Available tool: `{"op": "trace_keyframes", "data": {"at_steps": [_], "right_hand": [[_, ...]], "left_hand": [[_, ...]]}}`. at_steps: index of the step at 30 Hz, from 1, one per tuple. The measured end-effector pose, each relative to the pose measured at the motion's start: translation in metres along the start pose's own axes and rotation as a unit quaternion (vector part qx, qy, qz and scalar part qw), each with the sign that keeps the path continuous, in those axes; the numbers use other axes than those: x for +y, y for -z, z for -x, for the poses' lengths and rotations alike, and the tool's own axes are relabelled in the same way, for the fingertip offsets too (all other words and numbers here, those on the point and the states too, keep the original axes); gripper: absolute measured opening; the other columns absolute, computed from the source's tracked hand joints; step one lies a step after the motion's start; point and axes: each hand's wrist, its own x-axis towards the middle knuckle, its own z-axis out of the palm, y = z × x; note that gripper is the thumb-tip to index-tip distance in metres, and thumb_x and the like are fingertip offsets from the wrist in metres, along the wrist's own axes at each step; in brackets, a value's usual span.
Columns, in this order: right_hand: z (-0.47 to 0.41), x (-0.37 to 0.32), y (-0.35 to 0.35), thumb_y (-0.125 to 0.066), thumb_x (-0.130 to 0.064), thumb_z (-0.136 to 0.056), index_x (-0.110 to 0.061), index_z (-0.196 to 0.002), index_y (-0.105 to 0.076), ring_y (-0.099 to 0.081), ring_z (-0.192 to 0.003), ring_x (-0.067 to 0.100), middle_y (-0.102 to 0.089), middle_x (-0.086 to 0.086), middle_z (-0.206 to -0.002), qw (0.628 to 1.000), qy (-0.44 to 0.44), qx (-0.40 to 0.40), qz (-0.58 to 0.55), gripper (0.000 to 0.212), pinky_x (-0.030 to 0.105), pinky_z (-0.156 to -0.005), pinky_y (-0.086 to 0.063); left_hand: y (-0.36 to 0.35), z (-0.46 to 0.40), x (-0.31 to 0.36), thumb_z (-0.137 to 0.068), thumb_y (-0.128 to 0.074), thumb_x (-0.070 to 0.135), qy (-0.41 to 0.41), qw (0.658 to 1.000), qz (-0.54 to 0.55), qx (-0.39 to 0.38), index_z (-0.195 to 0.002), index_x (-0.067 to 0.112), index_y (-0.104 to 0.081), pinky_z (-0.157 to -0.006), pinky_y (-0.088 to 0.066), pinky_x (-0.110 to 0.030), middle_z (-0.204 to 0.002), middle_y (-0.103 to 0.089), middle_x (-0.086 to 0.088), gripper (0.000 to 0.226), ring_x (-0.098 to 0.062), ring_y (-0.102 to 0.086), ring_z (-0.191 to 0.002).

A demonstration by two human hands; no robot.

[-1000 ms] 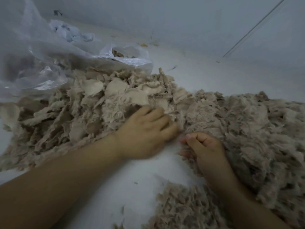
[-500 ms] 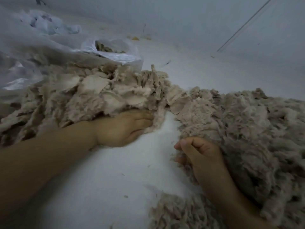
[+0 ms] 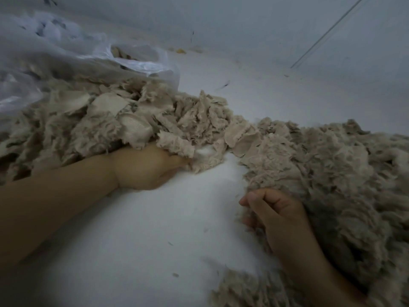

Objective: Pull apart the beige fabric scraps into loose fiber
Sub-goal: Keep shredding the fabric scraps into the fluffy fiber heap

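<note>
**Left hand reaching into the scrap heap, right hand curled at the fibre pile**

The beige fabric scraps (image 3: 124, 120) are lying in a broad heap across the left and middle of the white surface (image 3: 137, 235), flat woven pieces mixed with frayed, fluffy ones. At the heap's near edge one frayed scrap (image 3: 177, 145) is lying over the fingers of the left hand (image 3: 143, 167). That hand is reaching in from the left with its back turned up and its fingers buried under the scraps, so whether they are gripping anything cannot be told.

To the right, the loose fibre (image 3: 332, 173) is spreading in a large, soft, shaggy mound, touching the scrap heap where the two meet near the middle. The right hand (image 3: 276, 216) is resting at this mound's near left edge, its fingers curled in toward the palm and its thumb lying across them; wisps of fibre are showing below the fingers, but whether the hand is pinching them cannot be told. A smaller tuft of fibre (image 3: 243, 289) is lying in front of the right forearm.

Behind the scrap heap, a clear plastic bag (image 3: 73, 60) is slumping open, with some scraps showing at its mouth.
</note>
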Motion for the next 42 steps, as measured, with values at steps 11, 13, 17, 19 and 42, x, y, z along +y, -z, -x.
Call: {"op": "trace_keyframes", "data": {"at_steps": [11, 13, 17, 19, 42], "right_hand": [[0.001, -0.002, 0.002, -0.060, -0.019, -0.094, -0.026, -0.071, -0.074, -0.049, -0.051, 0.019, -0.060, 0.002, -0.054, 1.000, 0.015, -0.022, 0.015, 0.028, 0.021, -0.039, -0.036], [0.003, -0.002, 0.003, -0.060, -0.020, -0.095, -0.027, -0.071, -0.073, -0.051, -0.050, 0.016, -0.060, 0.000, -0.053, 0.999, 0.016, -0.024, 0.015, 0.028, 0.019, -0.040, -0.037], [0.001, -0.002, 0.002, -0.059, -0.023, -0.096, -0.027, -0.073, -0.074, -0.057, -0.054, 0.017, -0.063, 0.002, -0.060, 1.000, 0.004, -0.009, -0.008, 0.027, 0.027, -0.050, -0.046], [-0.002, -0.001, 0.002, -0.059, -0.023, -0.096, -0.027, -0.075, -0.075, -0.056, -0.056, 0.021, -0.065, 0.000, -0.062, 1.000, -0.003, 0.008, -0.025, 0.027, 0.037, -0.055, -0.048], [-0.007, -0.001, 0.008, -0.047, -0.016, -0.102, -0.016, -0.090, -0.075, -0.044, -0.050, 0.011, -0.051, -0.002, -0.055, 0.992, 0.003, 0.035, -0.125, 0.030, 0.024, -0.044, -0.038]], "left_hand": [[-0.001, -0.039, 0.047, -0.094, -0.048, 0.025, -0.110, 0.993, -0.032, 0.041, -0.117, 0.010, -0.067, -0.110, -0.038, -0.041, -0.130, -0.062, -0.010, 0.034, -0.027, -0.056, -0.124], [0.003, -0.045, 0.044, -0.096, -0.040, 0.024, -0.011, 0.999, -0.048, -0.023, -0.112, 0.009, -0.064, -0.104, -0.038, -0.034, -0.124, -0.061, -0.010, 0.033, -0.027, -0.055, -0.117], [0.020, -0.043, 0.036, -0.096, -0.041, 0.022, 0.098, 0.983, -0.103, -0.119, -0.101, 0.013, -0.060, -0.092, -0.045, -0.033, -0.111, -0.057, -0.007, 0.021, -0.025, -0.054, -0.108], [0.023, -0.039, 0.051, -0.096, -0.045, 0.026, 0.063, 0.997, -0.038, -0.015, -0.095, 0.009, -0.064, -0.087, -0.046, -0.037, -0.102, -0.060, -0.009, 0.025, -0.027, -0.056, -0.100], [0.001, -0.063, 0.155, -0.092, -0.062, 0.011, 0.269, 0.857, 0.412, 0.153, -0.076, 0.002, -0.065, -0.066, -0.049, -0.039, -0.074, -0.062, -0.012, 0.018, -0.025, -0.056, -0.070]]}}
